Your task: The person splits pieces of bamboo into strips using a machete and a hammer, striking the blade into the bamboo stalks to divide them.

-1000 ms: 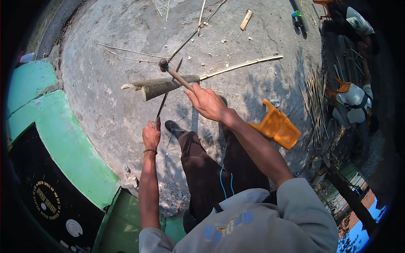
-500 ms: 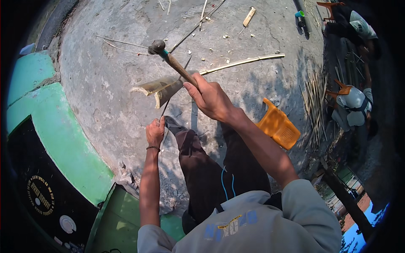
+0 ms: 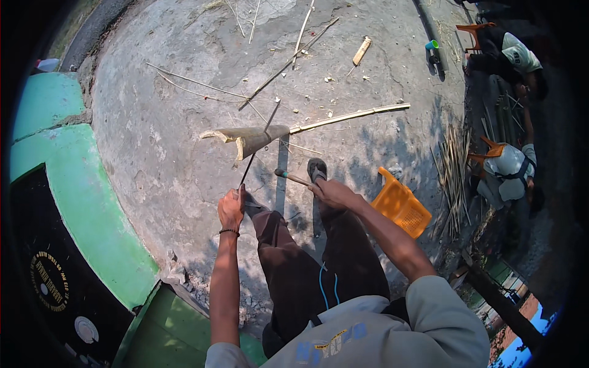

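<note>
My left hand (image 3: 231, 211) is closed round the near end of a long, thin dark blade (image 3: 246, 170), seen nearly edge-on. The blade runs through a split length of bamboo (image 3: 261, 142) and its far tip sticks out beyond it. At the left end the bamboo gapes into two pale-edged halves. Low in front of my right knee, my right hand (image 3: 334, 195) grips a hammer (image 3: 296, 178) by its wooden handle. The hammer's head points left, apart from both bamboo and blade.
A long pale strip (image 3: 353, 116) extends right from the bamboo. Thin sticks (image 3: 288, 64) and chips lie farther off. An orange plastic stool (image 3: 402, 205) lies tipped at right, near a pile of strips (image 3: 454, 175). Two people sit beyond; a green wall (image 3: 104, 184) stands left.
My right hand has brought the hammer down from above the bamboo to near my right knee. My left hand keeps its hold on the blade, which still passes through the bamboo.
</note>
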`<state>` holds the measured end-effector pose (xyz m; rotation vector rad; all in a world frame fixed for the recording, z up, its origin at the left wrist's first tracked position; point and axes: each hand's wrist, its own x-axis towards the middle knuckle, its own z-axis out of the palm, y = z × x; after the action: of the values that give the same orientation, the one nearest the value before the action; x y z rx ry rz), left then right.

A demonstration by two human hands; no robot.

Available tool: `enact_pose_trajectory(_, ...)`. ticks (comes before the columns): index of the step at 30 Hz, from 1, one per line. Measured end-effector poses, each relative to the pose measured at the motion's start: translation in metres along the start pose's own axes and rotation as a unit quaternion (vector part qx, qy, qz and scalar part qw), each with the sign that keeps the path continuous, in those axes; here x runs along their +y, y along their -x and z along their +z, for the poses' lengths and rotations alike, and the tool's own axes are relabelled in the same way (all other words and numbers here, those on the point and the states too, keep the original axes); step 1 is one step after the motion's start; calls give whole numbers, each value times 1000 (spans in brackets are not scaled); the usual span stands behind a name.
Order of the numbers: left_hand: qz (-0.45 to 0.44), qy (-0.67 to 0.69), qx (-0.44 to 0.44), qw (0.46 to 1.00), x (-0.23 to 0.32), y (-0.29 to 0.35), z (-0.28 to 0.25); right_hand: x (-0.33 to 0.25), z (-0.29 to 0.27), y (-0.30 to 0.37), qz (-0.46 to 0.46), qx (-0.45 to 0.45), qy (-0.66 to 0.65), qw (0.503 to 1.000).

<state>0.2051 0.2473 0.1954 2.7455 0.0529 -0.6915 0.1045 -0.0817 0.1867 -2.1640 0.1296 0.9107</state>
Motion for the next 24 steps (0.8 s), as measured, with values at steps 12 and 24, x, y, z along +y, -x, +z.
enact_pose_trajectory(12,-17,8,-26,999,3,-6,-3,-158,-154,59,-98,310,-256,910)
enact_pose_trajectory(24,25,44,-12,999,6,8,21,-81,-54,24,64,154,-323,931)
